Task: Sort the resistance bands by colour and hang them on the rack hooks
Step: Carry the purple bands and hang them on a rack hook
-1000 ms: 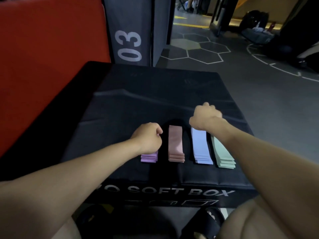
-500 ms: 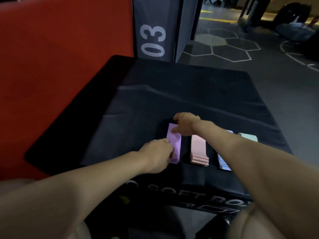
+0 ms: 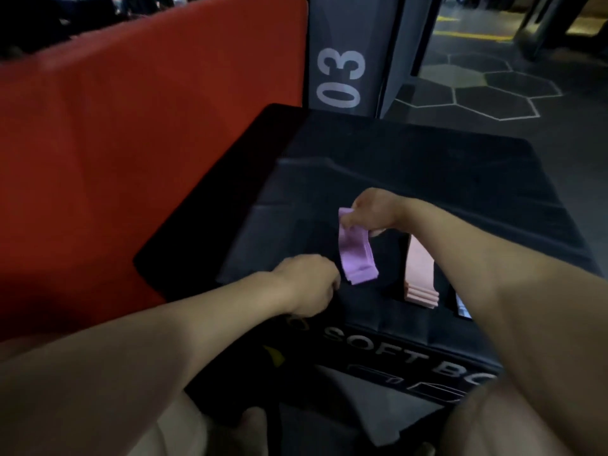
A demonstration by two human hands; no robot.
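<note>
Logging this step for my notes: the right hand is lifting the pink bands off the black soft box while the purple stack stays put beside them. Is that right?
Not quite: the colours are swapped. In the head view the right hand pinches the purple bands and lifts them off the black soft box, while the pink stack lies on the box beside them.

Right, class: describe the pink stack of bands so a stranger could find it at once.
Start at the black soft box beside the red pad. Near its front edge, under the right forearm, lies the pink stack: flat and untouched, unlike the lilac bands in the right hand.
</note>
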